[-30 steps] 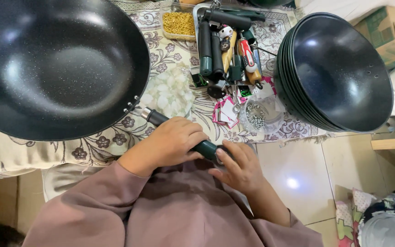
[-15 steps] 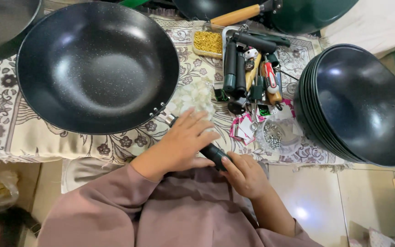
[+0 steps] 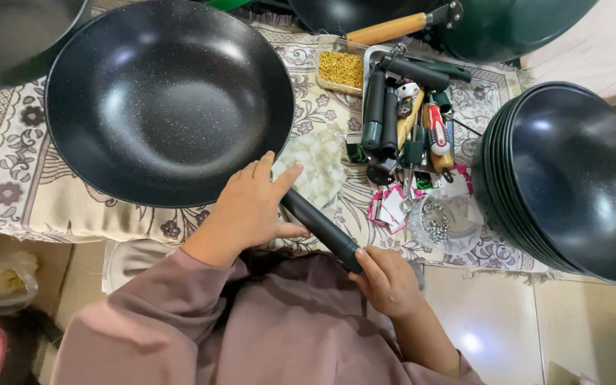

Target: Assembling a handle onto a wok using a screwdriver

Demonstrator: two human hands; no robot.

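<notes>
A clear rectangular plastic box of small golden pieces (image 3: 341, 69) sits at the cloth's far edge; pink-and-white paper tags (image 3: 388, 207) lie beside a small clear plastic bag of metal bits (image 3: 436, 226).

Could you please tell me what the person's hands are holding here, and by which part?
Both hold the black wok's handle: the left hand grips it near the wok's rim, the right hand its free end.

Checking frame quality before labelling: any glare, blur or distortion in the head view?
Head view: sharp overall, no motion blur on either hand; soft highlights inside the large black speckled wok, a bright glare spot on the glossy pale floor tile, and mild wide-angle bending at the edges.
</notes>
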